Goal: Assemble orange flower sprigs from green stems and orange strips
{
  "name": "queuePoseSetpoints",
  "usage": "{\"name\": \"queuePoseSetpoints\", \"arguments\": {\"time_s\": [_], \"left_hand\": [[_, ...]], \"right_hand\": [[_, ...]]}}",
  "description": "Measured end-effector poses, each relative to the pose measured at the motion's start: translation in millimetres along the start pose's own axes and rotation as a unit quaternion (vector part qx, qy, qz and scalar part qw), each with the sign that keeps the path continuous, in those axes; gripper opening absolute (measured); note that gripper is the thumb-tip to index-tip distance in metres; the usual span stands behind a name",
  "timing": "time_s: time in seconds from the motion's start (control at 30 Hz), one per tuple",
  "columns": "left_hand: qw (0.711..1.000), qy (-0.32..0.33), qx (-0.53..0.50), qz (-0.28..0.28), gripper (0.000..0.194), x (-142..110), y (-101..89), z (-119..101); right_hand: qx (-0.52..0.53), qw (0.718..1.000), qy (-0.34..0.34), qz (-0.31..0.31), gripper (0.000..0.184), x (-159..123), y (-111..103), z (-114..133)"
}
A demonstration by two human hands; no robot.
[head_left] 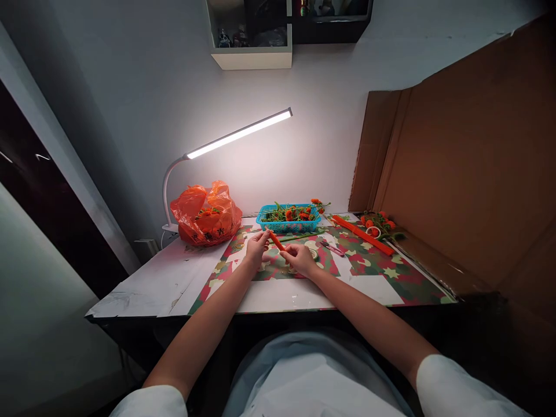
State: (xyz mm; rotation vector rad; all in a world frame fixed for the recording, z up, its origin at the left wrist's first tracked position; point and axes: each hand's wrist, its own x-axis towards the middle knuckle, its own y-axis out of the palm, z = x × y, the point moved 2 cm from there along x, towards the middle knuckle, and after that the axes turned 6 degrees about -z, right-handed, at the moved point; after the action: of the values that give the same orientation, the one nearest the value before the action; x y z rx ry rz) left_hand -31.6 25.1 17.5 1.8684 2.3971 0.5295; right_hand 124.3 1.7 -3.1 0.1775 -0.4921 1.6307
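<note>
Over the middle of the table, a short orange strip (277,240) is stretched at a slant between my two hands. My left hand (258,245) pinches its upper end, and my right hand (299,258) is closed on the lower end. Just behind the hands lies a thin green stem (304,236). A roll of tape (313,254) sits beside my right hand, partly hidden by it. Farther right are small pink-handled scissors (332,249) and a long bundle of orange strips (364,234).
A blue basket (284,226) of orange flowers with green stems stands at the back. Left of it is an orange plastic bag (206,223) under a lit lamp (238,135). More orange flowers (377,223) and a white ring (373,231) lie near the cardboard wall (460,156).
</note>
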Motion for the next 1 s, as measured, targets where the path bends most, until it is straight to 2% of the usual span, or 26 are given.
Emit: {"name": "queuePoseSetpoints", "arguments": {"time_s": [0.17, 0.27, 0.37, 0.53, 0.73, 0.8, 0.9, 1.0], "left_hand": [[0.986, -0.079, -0.026, 0.146, 0.046, -7, 6.7, -2], [0.977, -0.092, -0.023, 0.19, 0.05, -11, 8.6, -1], [0.98, -0.07, -0.007, 0.189, 0.049, -11, 8.5, 0], [0.987, -0.015, 0.045, 0.151, 0.046, -8, 8.4, 4], [0.99, -0.052, 0.074, 0.112, 0.047, -9, 5.7, 9], [0.988, -0.08, 0.077, 0.108, 0.044, -10, 5.4, 10], [0.986, -0.093, 0.01, 0.138, 0.039, -11, 9.1, 6], [0.973, -0.092, -0.095, 0.187, 0.035, -13, 12.7, -2]], "right_hand": [[0.116, 0.99, 0.071, 0.027, 0.035, 2, -3, 2], [0.145, 0.984, 0.09, 0.06, 0.037, 2, -6, 4], [0.136, 0.984, 0.088, 0.07, 0.038, 1, -7, 5], [0.068, 0.997, 0.035, 0.015, 0.038, 0, -8, 5], [-0.09, 0.99, -0.057, -0.093, 0.032, -2, -6, 6], [-0.074, 0.993, -0.035, -0.09, 0.033, -2, -5, 5], [0.048, 0.997, 0.052, -0.027, 0.036, 0, -4, 5], [0.173, 0.976, 0.128, 0.042, 0.04, 1, -5, 8]]}}
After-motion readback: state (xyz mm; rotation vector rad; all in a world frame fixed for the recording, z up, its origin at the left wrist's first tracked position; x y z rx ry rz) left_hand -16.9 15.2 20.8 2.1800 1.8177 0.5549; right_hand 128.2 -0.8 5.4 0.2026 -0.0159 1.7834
